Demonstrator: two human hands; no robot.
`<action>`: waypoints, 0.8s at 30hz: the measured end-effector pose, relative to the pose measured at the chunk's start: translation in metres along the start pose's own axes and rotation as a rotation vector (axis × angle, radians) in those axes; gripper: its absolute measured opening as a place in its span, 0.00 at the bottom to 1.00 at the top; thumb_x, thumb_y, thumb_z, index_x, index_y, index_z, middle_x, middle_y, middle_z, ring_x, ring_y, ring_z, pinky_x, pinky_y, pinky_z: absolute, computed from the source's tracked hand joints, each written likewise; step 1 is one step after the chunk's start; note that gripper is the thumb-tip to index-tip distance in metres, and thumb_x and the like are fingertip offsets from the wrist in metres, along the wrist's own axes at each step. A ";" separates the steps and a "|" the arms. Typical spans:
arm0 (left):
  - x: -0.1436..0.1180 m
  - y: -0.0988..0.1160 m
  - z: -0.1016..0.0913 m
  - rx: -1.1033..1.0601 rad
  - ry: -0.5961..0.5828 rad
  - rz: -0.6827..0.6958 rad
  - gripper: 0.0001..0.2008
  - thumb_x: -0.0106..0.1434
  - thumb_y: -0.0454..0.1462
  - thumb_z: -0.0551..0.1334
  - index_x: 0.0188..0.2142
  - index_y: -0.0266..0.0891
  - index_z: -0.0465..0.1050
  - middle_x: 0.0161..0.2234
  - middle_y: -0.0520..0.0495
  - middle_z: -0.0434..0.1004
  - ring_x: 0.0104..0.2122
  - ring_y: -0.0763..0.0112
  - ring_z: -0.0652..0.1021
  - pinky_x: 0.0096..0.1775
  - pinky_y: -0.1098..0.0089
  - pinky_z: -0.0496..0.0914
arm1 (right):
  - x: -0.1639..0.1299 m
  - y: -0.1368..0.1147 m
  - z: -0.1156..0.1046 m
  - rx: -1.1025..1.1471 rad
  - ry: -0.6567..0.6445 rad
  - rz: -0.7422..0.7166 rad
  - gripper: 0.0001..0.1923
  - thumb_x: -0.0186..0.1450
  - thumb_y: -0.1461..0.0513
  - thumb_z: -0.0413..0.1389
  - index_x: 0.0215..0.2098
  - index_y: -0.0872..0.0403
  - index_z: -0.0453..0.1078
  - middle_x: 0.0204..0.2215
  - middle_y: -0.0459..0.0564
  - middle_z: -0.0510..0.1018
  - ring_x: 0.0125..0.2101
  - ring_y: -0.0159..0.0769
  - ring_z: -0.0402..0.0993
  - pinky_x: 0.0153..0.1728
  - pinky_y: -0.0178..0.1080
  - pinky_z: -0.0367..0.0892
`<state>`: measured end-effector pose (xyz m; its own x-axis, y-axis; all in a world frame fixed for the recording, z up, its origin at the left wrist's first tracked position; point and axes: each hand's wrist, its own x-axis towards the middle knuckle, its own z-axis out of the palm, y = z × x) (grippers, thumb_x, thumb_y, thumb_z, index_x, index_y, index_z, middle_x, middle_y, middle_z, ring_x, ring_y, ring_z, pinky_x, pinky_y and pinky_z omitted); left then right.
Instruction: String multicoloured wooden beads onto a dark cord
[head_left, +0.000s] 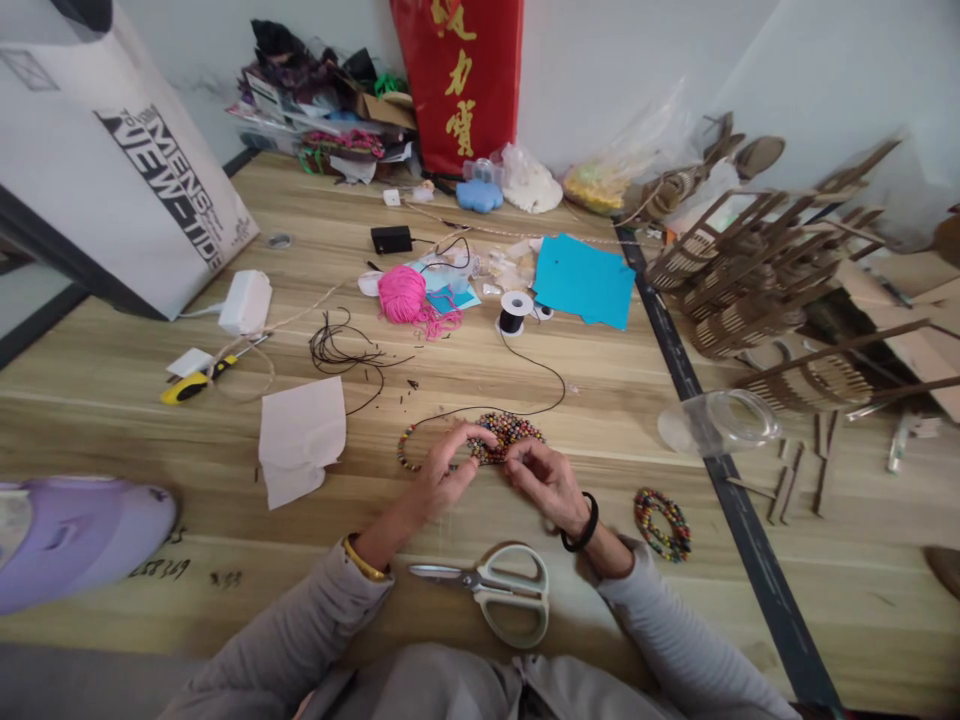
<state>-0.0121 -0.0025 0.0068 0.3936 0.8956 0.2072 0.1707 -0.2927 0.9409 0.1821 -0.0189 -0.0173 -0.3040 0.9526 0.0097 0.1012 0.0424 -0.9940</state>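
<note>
Right now my left hand (442, 478) and my right hand (546, 484) sit close together over a heap of small multicoloured wooden beads (504, 436) on the pale wood-grain floor (225, 560). My left fingers (471, 436) are curled and pinched onto the near edge of the heap, thumb against fingertips; my right fingers (525, 458) are bent the same way, pinching at beads on the heap's right side. How much each pinch encloses I cannot tell, the beads being too small. A partly strung curve of beads (406, 450) trails from the heap's left side, and a thin black cord (541, 372) runs from behind the heap up to a white spool of black thread (514, 311) beyond it. Just nearer to me than the heap lie white-handled scissors (496, 588), blades pointing left, between my forearms. To the heap's right lies a finished multicoloured bead bracelet (663, 522), apart from my wrist, and further right a clear plastic lid (718, 421) sits on a dark floor seam (720, 440). Left of the heap lies a folded white paper sheet (301, 438), with bare floor between it and my left hand. Beyond the heap, a pink yarn ball (403, 294) and a blue paper sheet (585, 282) stand well apart from my hands, leaving open floor around the heap on its far side.
</note>
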 end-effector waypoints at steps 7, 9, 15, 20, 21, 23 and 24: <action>0.000 0.001 0.002 0.010 0.028 -0.064 0.10 0.63 0.36 0.55 0.39 0.36 0.73 0.37 0.44 0.78 0.40 0.65 0.76 0.45 0.66 0.69 | -0.001 -0.003 0.000 -0.001 0.026 -0.039 0.12 0.66 0.54 0.53 0.34 0.56 0.66 0.22 0.44 0.67 0.22 0.28 0.60 0.24 0.32 0.58; 0.001 0.001 0.005 0.032 0.034 -0.096 0.08 0.61 0.37 0.60 0.36 0.36 0.75 0.35 0.44 0.79 0.38 0.65 0.77 0.43 0.67 0.70 | -0.001 -0.004 -0.001 -0.011 0.030 -0.044 0.12 0.66 0.54 0.53 0.34 0.55 0.67 0.23 0.45 0.67 0.22 0.29 0.60 0.24 0.32 0.58; 0.003 -0.004 0.011 0.079 0.029 -0.075 0.03 0.57 0.35 0.64 0.30 0.36 0.76 0.30 0.46 0.80 0.32 0.68 0.77 0.39 0.69 0.71 | -0.002 -0.004 0.000 -0.055 0.023 -0.043 0.14 0.66 0.52 0.53 0.33 0.54 0.67 0.23 0.45 0.68 0.22 0.29 0.61 0.23 0.33 0.57; 0.003 -0.006 0.013 0.049 -0.027 -0.042 0.04 0.56 0.34 0.65 0.29 0.34 0.76 0.27 0.46 0.77 0.29 0.69 0.75 0.35 0.71 0.69 | -0.002 -0.007 0.000 -0.078 0.018 -0.077 0.14 0.66 0.53 0.53 0.33 0.55 0.67 0.25 0.46 0.69 0.24 0.29 0.62 0.24 0.32 0.59; 0.003 -0.006 0.013 0.040 -0.034 -0.042 0.04 0.56 0.34 0.65 0.29 0.34 0.76 0.27 0.46 0.76 0.29 0.70 0.75 0.34 0.71 0.69 | -0.002 -0.007 0.000 -0.085 0.016 -0.080 0.13 0.66 0.53 0.53 0.33 0.55 0.67 0.25 0.46 0.69 0.23 0.29 0.62 0.24 0.32 0.58; 0.003 -0.006 0.013 0.028 -0.033 -0.037 0.05 0.57 0.34 0.64 0.28 0.33 0.76 0.27 0.45 0.76 0.29 0.70 0.75 0.34 0.71 0.68 | -0.002 -0.007 0.000 -0.097 0.015 -0.079 0.13 0.66 0.53 0.53 0.33 0.55 0.67 0.25 0.46 0.69 0.23 0.29 0.61 0.24 0.32 0.58; 0.004 -0.006 0.012 0.023 -0.027 -0.033 0.05 0.58 0.34 0.64 0.27 0.33 0.75 0.27 0.45 0.76 0.29 0.70 0.75 0.35 0.70 0.68 | -0.002 -0.007 0.000 -0.095 0.016 -0.073 0.14 0.66 0.53 0.53 0.33 0.55 0.67 0.24 0.46 0.68 0.23 0.29 0.61 0.24 0.32 0.58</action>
<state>-0.0005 -0.0018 -0.0012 0.4116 0.8956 0.1689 0.2044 -0.2713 0.9406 0.1819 -0.0210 -0.0103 -0.2987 0.9506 0.0846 0.1686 0.1398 -0.9757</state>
